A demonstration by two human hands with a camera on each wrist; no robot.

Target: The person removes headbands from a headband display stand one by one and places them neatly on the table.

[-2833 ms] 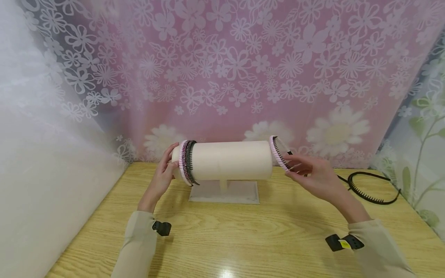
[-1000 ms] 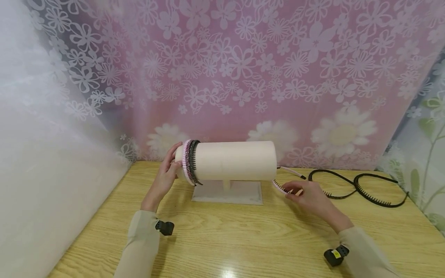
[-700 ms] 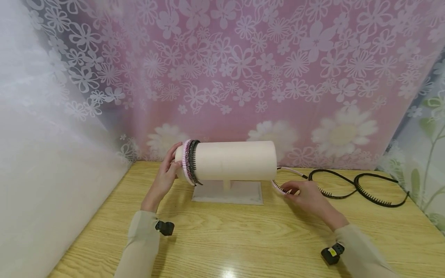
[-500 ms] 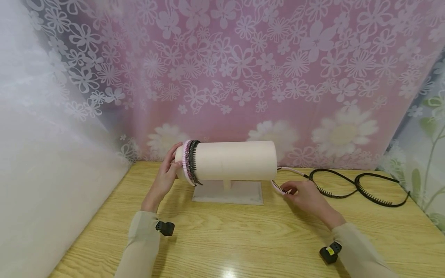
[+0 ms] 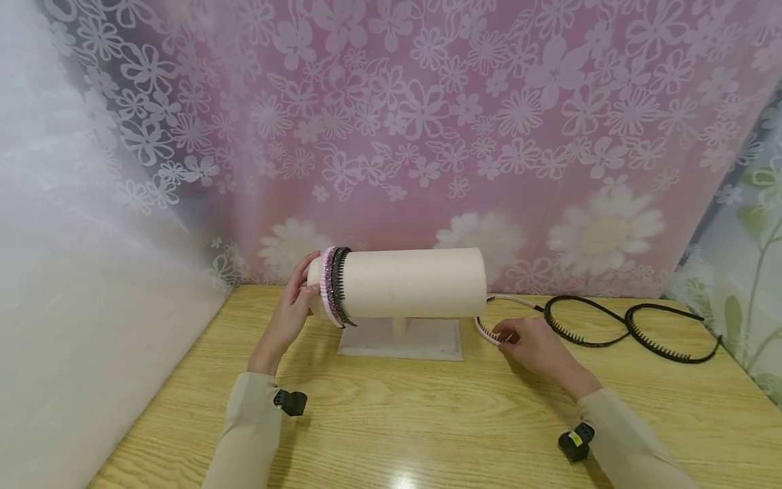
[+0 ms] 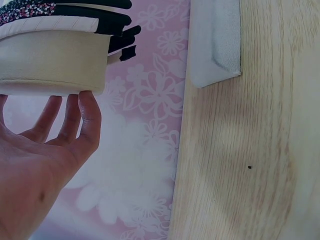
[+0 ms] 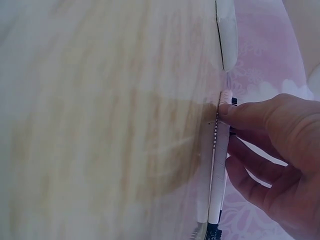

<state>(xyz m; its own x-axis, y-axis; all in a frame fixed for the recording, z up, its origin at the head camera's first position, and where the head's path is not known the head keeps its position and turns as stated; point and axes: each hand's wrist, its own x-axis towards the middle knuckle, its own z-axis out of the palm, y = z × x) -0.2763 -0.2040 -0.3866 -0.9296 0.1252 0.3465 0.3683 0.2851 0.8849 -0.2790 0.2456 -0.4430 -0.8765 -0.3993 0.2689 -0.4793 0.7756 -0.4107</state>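
A person's left hand (image 5: 287,326) steadies the left end of a cream cylinder (image 5: 415,282), while the right hand (image 5: 537,346) pinches a loose pink headband (image 5: 486,335) down at the wooden tabletop (image 5: 379,407). Just under three seconds earlier, that headband was raised in the air at the cylinder's right end; now it lies to the right of the display base (image 5: 427,345), its teeth turned inward and its near side between thumb and fingertips. Compared with half a second ago, little has changed: the right hand and its headband have edged slightly left, and the right forearm has shifted the same way.

The left hand has stayed in place, its thumb at the front and its fingers curved around the rim. Just beside them, a pink band (image 5: 324,288), a glittery band (image 5: 330,280) and a black toothed band (image 5: 341,275) circle the cylinder side by side, their positions unchanged.

Farther right, a first black headband (image 5: 547,319) and a second black headband (image 5: 656,349) lie on the table, meeting where their curves come together. A dark tip of the loose pink headband reaches the first; whether the two touch cannot be told. A pink floral curtain (image 5: 421,136) hangs behind.
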